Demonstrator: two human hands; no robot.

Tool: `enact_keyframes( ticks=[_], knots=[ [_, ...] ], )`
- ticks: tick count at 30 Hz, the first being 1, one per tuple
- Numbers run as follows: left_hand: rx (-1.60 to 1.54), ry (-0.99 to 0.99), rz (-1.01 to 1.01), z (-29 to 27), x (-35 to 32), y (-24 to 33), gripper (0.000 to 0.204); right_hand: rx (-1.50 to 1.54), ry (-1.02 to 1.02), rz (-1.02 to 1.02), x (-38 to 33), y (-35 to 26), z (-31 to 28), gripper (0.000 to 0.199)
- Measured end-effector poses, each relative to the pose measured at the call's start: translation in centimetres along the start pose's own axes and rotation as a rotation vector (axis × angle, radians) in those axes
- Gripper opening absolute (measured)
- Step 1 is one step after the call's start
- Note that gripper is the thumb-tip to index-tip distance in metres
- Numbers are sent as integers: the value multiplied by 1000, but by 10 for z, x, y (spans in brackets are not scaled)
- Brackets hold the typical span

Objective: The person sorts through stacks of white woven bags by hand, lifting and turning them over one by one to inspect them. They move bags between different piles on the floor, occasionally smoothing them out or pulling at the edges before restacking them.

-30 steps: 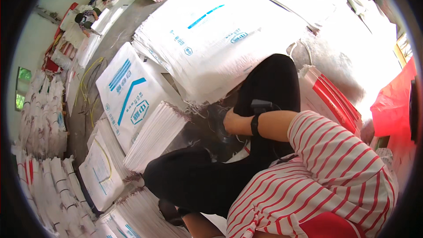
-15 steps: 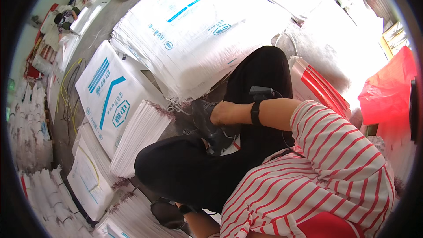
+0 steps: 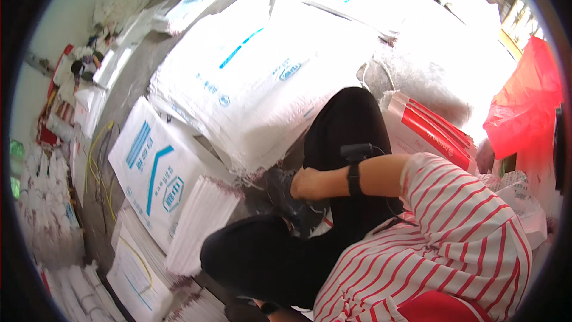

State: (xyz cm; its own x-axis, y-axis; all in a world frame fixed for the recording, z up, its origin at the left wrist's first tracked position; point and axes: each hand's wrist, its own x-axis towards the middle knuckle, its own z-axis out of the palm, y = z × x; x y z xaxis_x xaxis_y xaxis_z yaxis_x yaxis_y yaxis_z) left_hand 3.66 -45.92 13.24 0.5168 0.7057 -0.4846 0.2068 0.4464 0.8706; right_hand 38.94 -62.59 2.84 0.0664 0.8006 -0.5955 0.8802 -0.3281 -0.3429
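I sit with both knees bent in black trousers (image 3: 348, 137). My right hand (image 3: 304, 183) rests low between my knees against a dark shoe (image 3: 280, 194); its fingers are hidden, so whether it grips the shoe does not show. A black band with a small box (image 3: 357, 152) is strapped near that wrist. Only a sliver of my left hand (image 3: 260, 303) shows at the bottom edge, below my other knee, next to a black wristband (image 3: 269, 308); its fingers are out of sight. Closest to my knees is a stack of flat white sacks (image 3: 199, 226).
A large stack of blue-printed white sacks (image 3: 250, 83) lies ahead, and a blue-printed white bundle (image 3: 158, 170) leans at its left. Red-and-white sacks (image 3: 429, 134) and a red plastic bag (image 3: 524, 95) are at right. Yellow cord (image 3: 95, 170) trails on the floor. Another person (image 3: 86, 65) is far left.
The view has shifted, so the stacks and my knees appear lower. My left hand has mostly slipped out of sight below the knee. My right hand stays at the shoe.
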Motion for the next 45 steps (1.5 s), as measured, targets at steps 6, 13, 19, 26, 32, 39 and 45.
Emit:
enact_keyframes(
  ticks=[6,13,19,26,32,39,45],
  knots=[
    [162,-252,310,111,82,111,45,339,731,-158,-187,1,-163,29],
    [270,-509,606,303,169,218,46,797,1453,210,-273,159,-166,29],
    [409,-549,522,367,248,210,47,1495,977,521,-98,230,-25,41],
    [418,-597,339,345,256,155,48,1768,1082,666,-25,271,-2,51],
    [382,-452,65,219,242,99,48,2054,1311,754,-3,286,-34,77],
    [246,-221,-86,97,225,95,50,2085,1435,878,27,292,-51,78],
    [346,-261,120,132,253,133,48,1641,1688,1007,29,280,-62,57]
  ],
)
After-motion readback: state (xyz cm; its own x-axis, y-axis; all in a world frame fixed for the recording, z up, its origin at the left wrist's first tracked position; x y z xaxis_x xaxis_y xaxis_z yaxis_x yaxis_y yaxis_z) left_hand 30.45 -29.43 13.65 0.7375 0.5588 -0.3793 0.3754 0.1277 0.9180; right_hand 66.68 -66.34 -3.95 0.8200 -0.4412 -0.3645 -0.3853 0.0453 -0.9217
